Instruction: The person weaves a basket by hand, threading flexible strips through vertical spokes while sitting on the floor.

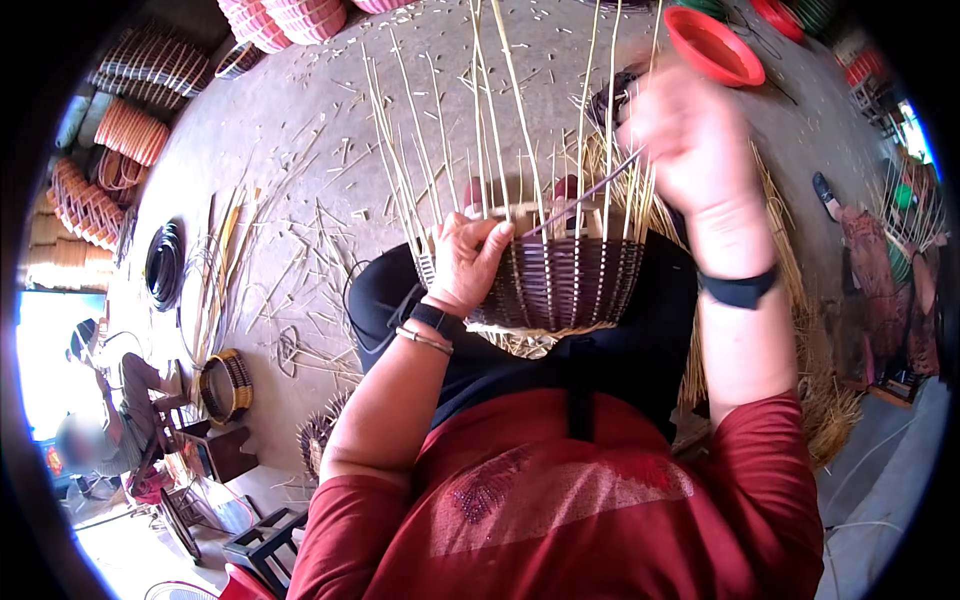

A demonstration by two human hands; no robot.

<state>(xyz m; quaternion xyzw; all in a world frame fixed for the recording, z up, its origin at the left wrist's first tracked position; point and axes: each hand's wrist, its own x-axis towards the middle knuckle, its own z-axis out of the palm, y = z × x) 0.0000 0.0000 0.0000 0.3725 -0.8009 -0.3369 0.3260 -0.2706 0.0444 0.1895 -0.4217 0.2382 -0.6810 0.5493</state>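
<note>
A half-woven basket (pixel 570 285), dark brown with pale upright stakes, rests on its side across my lap. Long pale stakes (pixel 520 110) stick up from its rim, away from me. My left hand (pixel 468 258) grips the left part of the rim, fingers curled around the stakes and thumb pointing right. Raised to the far right, my right hand (pixel 685 140) is blurred by motion but looks closed on a thin dark weaving strand (pixel 590 193). That strand runs taut from the rim near my left thumb up to the right hand. The right fingertips are hidden by blur.
Straw-coloured splints (pixel 775 235) lie on the floor at my right, below a red plastic basin (pixel 714 48). A black coil (pixel 165 265), a small round basket (pixel 226 386) and cut scraps lie on the left. Stacked baskets (pixel 130 130) line the far left. People sit at both sides.
</note>
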